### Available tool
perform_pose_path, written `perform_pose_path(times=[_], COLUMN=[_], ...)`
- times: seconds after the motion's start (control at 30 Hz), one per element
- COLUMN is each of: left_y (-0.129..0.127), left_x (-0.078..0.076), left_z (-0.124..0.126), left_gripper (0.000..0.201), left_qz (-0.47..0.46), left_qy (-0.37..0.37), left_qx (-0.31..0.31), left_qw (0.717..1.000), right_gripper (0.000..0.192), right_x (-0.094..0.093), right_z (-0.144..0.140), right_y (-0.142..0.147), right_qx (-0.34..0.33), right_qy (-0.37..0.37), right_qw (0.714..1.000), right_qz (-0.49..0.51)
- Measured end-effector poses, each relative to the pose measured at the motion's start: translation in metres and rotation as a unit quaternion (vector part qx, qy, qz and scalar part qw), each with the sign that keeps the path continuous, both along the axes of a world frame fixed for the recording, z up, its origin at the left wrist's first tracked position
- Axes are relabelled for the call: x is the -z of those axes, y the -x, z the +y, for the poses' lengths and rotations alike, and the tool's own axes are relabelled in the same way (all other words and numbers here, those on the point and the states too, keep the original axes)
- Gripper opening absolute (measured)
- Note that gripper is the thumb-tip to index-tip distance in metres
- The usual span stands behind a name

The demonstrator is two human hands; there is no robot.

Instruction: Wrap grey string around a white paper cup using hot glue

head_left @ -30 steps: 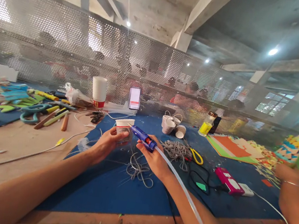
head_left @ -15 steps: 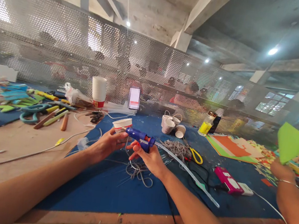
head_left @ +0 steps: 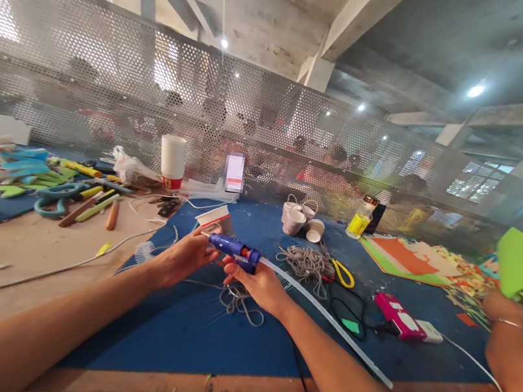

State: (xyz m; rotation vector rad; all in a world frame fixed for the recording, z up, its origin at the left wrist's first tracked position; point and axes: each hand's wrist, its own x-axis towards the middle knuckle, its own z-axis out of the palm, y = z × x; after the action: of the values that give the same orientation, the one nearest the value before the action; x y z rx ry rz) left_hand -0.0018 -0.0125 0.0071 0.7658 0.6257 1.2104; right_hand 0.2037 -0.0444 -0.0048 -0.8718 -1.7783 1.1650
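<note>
Concrete beams and a long perforated metal screen close off the far side of the workbench, whose middle is covered by a blue mat over bare wood. To the left lies a spread of coloured paper cut-outs with teal scissors; to the right, orange and green paper sheets. A co-worker's hand at the right edge holds up a green paper triangle. A stack of paper cups stands by the screen, and loose cups lie further right near a yellow bottle. Grey cord is heaped on the mat beside yellow-handled scissors, with a pink device close by. Above the middle of the mat, the left hand is closed around a tilted paper cup, rim turned up and left. The right hand grips a blue glue gun with a long white glue stick trailing behind; its nozzle points at the cup's side, just beside it.
</note>
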Motion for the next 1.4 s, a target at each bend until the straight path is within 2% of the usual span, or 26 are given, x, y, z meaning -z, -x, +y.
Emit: perform_pose_path(times=[0.1, 0.17, 0.37, 0.53, 0.8, 1.07, 1.4], left_y=[0.000, 0.000, 0.000, 0.001, 0.003, 0.003, 0.004], left_x=[0.000, 0.000, -0.001, 0.008, 0.010, 0.015, 0.011], left_z=[0.000, 0.000, 0.000, 0.004, 0.006, 0.008, 0.005], left_gripper=[0.026, 0.022, 0.047, 0.049, 0.049, 0.049, 0.049], left_qz=[0.015, 0.031, 0.078, 0.098, 0.112, 0.102, 0.112], left_qy=[0.004, 0.004, -0.013, -0.040, -0.041, -0.046, -0.037], left_qx=[-0.003, -0.005, -0.001, -0.020, -0.035, -0.041, -0.036], left_qw=[1.000, 1.000, 0.997, 0.994, 0.992, 0.993, 0.992], right_gripper=[0.041, 0.040, 0.037, 0.033, 0.030, 0.028, 0.029], right_x=[0.001, -0.001, -0.007, -0.005, -0.001, -0.002, -0.004], right_z=[0.000, 0.001, 0.001, 0.002, 0.006, 0.005, 0.004], right_y=[-0.001, -0.003, -0.009, -0.010, -0.012, -0.011, -0.012], right_qx=[0.009, 0.039, 0.133, 0.165, 0.180, 0.179, 0.187], right_qy=[-0.031, -0.070, -0.171, -0.259, -0.271, -0.288, -0.285], right_qw=[0.999, 0.997, 0.975, 0.940, 0.924, 0.917, 0.910], right_qz=[0.001, 0.003, -0.055, -0.151, -0.200, -0.209, -0.237])
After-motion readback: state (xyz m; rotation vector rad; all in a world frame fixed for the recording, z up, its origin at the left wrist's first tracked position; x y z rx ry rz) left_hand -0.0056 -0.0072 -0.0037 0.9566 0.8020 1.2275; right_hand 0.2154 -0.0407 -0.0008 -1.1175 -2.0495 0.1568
